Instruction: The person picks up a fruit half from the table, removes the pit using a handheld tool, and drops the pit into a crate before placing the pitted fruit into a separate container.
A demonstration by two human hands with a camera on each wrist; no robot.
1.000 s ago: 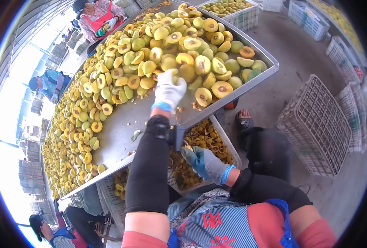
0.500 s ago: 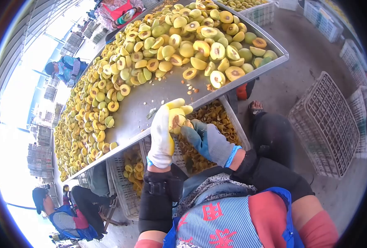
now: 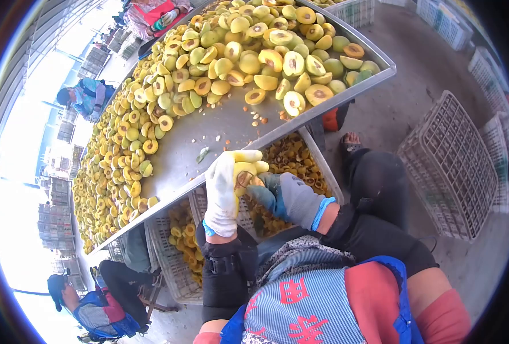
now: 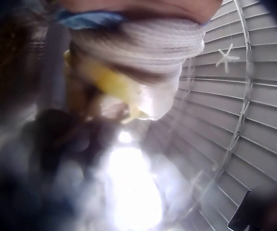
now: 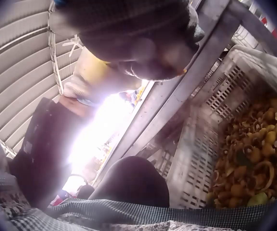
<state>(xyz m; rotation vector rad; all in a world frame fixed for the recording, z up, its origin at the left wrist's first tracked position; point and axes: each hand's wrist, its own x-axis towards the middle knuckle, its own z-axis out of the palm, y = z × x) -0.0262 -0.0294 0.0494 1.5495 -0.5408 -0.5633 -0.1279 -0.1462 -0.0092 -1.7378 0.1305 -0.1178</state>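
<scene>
While the left hand (image 3: 222,192) grips a fruit half (image 3: 243,178) beside the metal table (image 3: 226,123), the right hand (image 3: 292,198) meets it, fingers curled, grasp unclear.

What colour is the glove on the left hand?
The left glove is white with yellow fingers; the head view shows it best.

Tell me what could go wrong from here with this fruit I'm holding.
The cut fruit in your left hand might slip, perhaps into the crate below. Your right hand is close against it, so a hidden blade, if any, could nick fingers; I can't see one. Fruit halves near the edge of the tray might fall if bumped.
</scene>
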